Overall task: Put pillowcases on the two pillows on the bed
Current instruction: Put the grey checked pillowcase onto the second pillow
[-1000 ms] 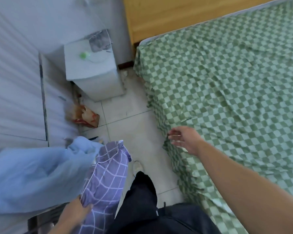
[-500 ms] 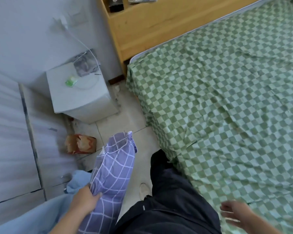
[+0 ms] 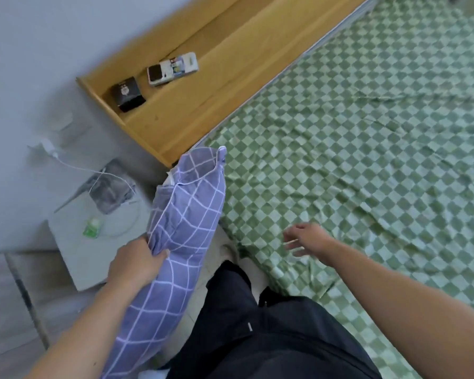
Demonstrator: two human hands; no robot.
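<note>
My left hand (image 3: 136, 262) grips the edge of a purple pillow with a white grid pattern (image 3: 185, 222), held upright beside the bed's near corner. A bit of white filling shows at its top opening. Over the edge of the bed with the green checkered sheet (image 3: 367, 149), my right hand (image 3: 308, 239) hovers with fingers spread and nothing in it. No second pillow or loose pillowcase is in view.
A wooden headboard shelf (image 3: 203, 86) holds a black box (image 3: 127, 94) and a white remote (image 3: 173, 68). A white bedside cabinet (image 3: 80, 255) with a charger cable and a green item (image 3: 92, 228) stands left. My dark-trousered legs (image 3: 257, 337) are between cabinet and bed.
My left hand has lifted the purple pillow up and toward the bed. The light blue cloth has dropped out of view. My right hand came back up over the bed edge.
</note>
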